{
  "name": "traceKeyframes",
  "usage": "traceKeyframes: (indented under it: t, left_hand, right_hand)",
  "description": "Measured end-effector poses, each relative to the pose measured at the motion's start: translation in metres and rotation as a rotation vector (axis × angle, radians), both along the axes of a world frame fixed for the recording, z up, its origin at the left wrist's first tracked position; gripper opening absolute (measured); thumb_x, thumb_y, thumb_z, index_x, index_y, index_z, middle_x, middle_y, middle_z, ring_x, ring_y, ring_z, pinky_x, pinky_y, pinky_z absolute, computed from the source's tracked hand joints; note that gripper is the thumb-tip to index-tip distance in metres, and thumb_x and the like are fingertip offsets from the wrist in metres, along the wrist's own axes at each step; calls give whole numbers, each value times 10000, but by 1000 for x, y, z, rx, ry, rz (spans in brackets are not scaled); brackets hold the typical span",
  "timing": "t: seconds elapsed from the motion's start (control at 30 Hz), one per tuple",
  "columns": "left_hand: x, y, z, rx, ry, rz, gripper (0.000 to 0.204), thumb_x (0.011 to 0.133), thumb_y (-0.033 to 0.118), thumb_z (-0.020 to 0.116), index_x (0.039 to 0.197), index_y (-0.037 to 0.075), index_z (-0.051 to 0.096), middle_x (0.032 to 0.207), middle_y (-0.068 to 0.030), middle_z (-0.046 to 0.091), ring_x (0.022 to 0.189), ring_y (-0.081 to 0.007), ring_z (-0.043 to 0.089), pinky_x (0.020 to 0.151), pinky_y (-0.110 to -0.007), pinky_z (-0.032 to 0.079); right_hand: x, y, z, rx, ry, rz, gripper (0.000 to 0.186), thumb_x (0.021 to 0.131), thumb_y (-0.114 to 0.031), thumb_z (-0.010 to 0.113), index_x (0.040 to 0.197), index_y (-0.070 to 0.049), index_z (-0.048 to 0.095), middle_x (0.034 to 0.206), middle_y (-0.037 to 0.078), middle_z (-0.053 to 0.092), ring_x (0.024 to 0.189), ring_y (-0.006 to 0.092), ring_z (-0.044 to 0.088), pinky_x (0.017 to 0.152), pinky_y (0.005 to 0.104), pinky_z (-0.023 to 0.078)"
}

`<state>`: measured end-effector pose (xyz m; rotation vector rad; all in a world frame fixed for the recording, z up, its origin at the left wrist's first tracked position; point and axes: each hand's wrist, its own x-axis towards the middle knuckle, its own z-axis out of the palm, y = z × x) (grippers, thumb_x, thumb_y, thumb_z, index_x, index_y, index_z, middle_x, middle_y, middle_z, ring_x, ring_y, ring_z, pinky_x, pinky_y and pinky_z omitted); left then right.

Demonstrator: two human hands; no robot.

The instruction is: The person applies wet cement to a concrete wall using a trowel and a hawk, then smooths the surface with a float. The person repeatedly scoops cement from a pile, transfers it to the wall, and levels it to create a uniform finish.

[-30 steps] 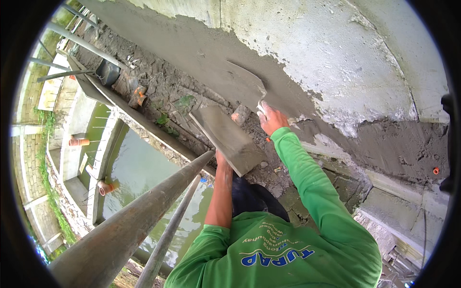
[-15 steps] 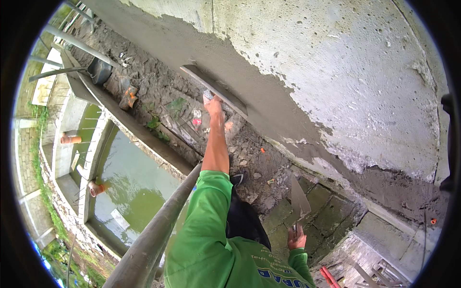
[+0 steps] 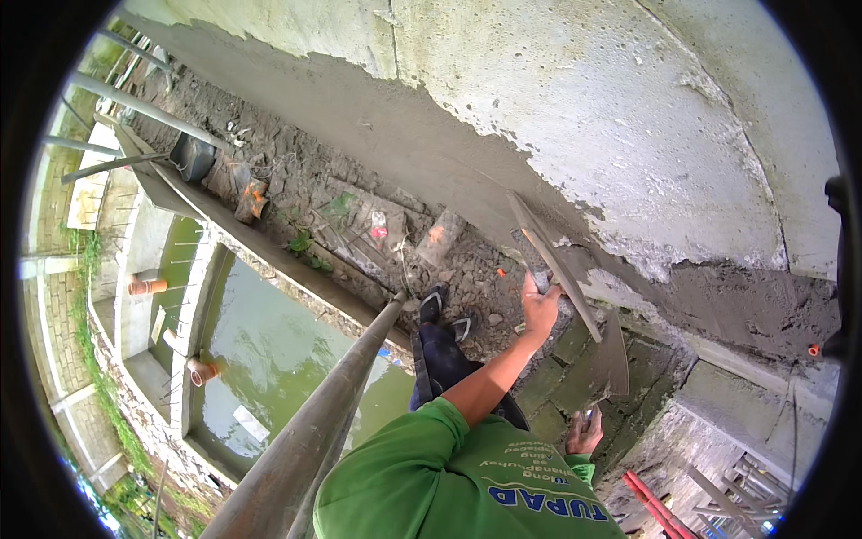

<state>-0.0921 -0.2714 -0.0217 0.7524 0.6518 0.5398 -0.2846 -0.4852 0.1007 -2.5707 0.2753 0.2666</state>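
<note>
My left hand (image 3: 540, 311) is closed round the handle of a long flat plastering float (image 3: 564, 275). The float is tilted, its long edge close to the band of wet grey mortar (image 3: 377, 112) on the concrete wall (image 3: 611, 117); whether it touches cannot be made out. Lower right, my right hand (image 3: 584, 435) grips a pointed trowel (image 3: 612, 361) by its handle. The trowel's broad blade points up toward the float's lower end, and the two overlap in view. Bare pitted concrete shows above the mortar.
A thick metal pole (image 3: 314, 418) slants up beside my left side. Beyond a low concrete wall (image 3: 269, 278) lies a pool of green water (image 3: 260, 337). Rubble, a dark bucket (image 3: 192, 158) and a block (image 3: 441, 237) lie along the wall's foot. Red bars (image 3: 654, 505) stand lower right.
My left hand has brought the float from the far middle of the wall rightward and nearer, close to the trowel. My right hand and the trowel have shifted slightly right. The view has moved a little.
</note>
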Motion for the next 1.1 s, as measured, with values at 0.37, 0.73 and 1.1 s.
traceKeyframes:
  t: [0.37,0.73,1.1]
  left_hand:
    - [-110,144,-11,-615,-7,-352,441,990,337,483,1333,59,470,1217,-118,587,1053,-277,610,870,-412,540]
    - [-192,129,0,-519,64,-211,422,1002,309,461,1328,42,471,1197,-121,597,1047,-275,612,875,-414,535]
    - [15,262,-30,324,48,412,416,770,-99,557,1181,-51,510,1039,-97,610,898,-166,590,829,-300,482]
  right_hand:
    - [83,19,28,-195,-34,961,443,825,-234,666,1218,-57,567,983,175,651,836,351,665,705,436,552]
    - [210,197,-13,-53,-114,808,453,899,-303,589,1300,-94,555,1166,182,644,1005,392,629,858,476,503]
    - [90,68,0,23,-156,476,400,844,-196,696,1173,10,598,941,252,668,826,421,662,726,435,536]
